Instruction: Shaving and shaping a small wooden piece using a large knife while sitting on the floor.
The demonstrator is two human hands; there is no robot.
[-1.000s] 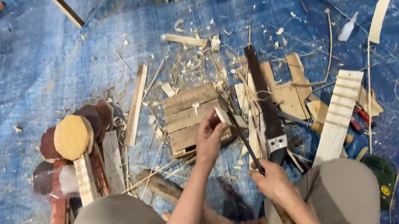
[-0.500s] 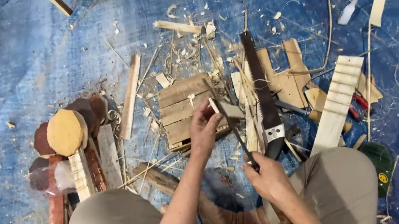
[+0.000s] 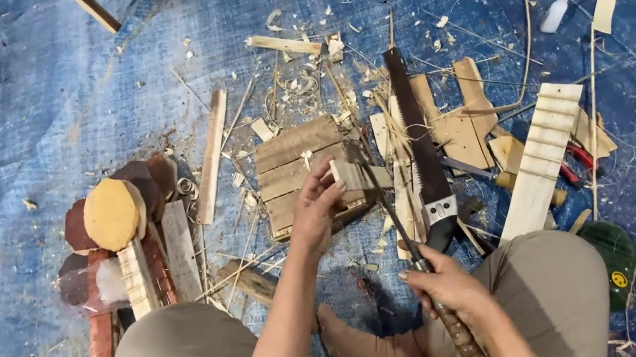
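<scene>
We sit on a blue tarpaulin (image 3: 93, 81) strewn with shavings, our knees drawn up on either side of the work. The largest piece before us is a slatted wooden block (image 3: 294, 168), lying flat just beyond the hands and serving as a rest. To its right lies a handsaw (image 3: 418, 148), blade pointing away from us, and farther right a pale notched board (image 3: 544, 156), both apart from the hands. At left, a round yellowish disc (image 3: 112, 213) sits on a heap of darker offcuts, well clear of the work. The left hand (image 3: 316, 217) has fingers drawn together, pinching a small pale wood piece (image 3: 351, 177) and holding it down against the block's near right corner. The right hand (image 3: 446, 284) is closed in a fist round the grip of a slim dark blade (image 3: 397, 222), whose tip reaches up toward the small piece; whether the tip touches it we cannot tell. In our judgement, good practice here is to keep the piece pressed firmly onto the block so it cannot roll, to hold the pinching fingertips behind the cutting line, to take thin strokes directed away from the left hand, and to let the block, not the tarpaulin, receive the edge.
</scene>
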